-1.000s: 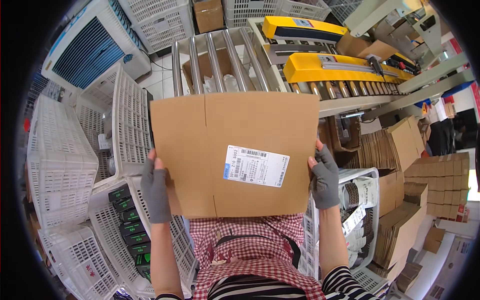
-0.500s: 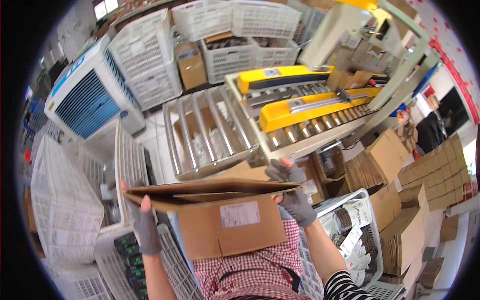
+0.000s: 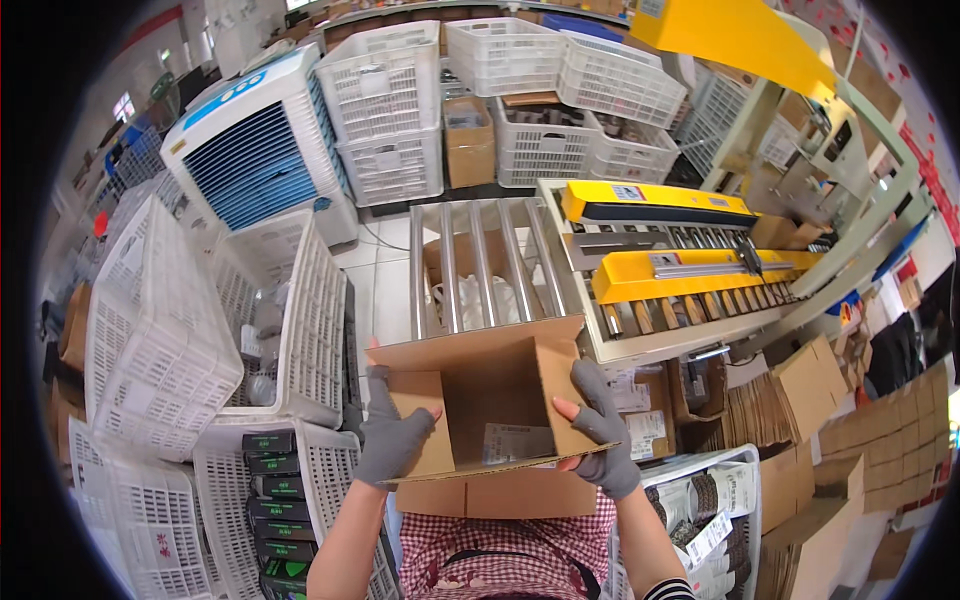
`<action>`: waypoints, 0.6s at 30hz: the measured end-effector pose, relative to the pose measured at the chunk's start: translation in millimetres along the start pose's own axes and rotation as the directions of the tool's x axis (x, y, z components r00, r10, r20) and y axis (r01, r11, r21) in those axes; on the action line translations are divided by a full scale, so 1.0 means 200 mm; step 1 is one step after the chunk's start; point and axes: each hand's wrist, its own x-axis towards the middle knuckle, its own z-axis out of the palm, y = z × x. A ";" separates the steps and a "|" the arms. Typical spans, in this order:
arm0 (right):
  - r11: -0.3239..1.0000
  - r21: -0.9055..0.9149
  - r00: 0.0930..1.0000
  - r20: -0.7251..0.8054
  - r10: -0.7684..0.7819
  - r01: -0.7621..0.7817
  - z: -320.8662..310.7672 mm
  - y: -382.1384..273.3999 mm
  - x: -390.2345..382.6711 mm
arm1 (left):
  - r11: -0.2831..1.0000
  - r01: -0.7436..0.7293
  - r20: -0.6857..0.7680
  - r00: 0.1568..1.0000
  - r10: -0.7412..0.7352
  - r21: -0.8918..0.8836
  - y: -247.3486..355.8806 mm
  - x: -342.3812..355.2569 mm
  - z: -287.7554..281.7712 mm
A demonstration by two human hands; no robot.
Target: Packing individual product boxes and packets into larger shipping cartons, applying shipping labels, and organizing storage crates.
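Left hand and right hand, fingers clamping carton
Crate holding black boxes; carton's mouth facing up, long axis running left-right.

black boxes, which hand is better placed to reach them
Likely the left hand: it is nearer the black boxes, while the right hand is across the cardboard box. Both hold it.

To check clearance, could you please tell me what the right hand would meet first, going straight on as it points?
The right hand would likely meet the right flap of the open cardboard box, which it touches; depth beyond is unclear.
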 end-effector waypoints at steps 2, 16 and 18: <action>0.971 -0.226 0.981 0.190 -0.030 0.074 -0.04 0.00 0.02 | 0.996 0.086 0.038 0.995 -0.087 0.021 0.01 -0.01 -0.04; 0.699 0.553 0.782 -0.129 0.609 -0.453 0.08 -0.13 -0.03 | 0.515 -0.494 0.684 0.668 -0.291 0.701 0.42 0.10 0.24; 0.712 0.535 0.780 -0.146 0.609 -0.456 0.11 -0.13 -0.04 | 0.088 -0.763 0.751 0.646 0.137 0.641 0.25 -0.03 0.26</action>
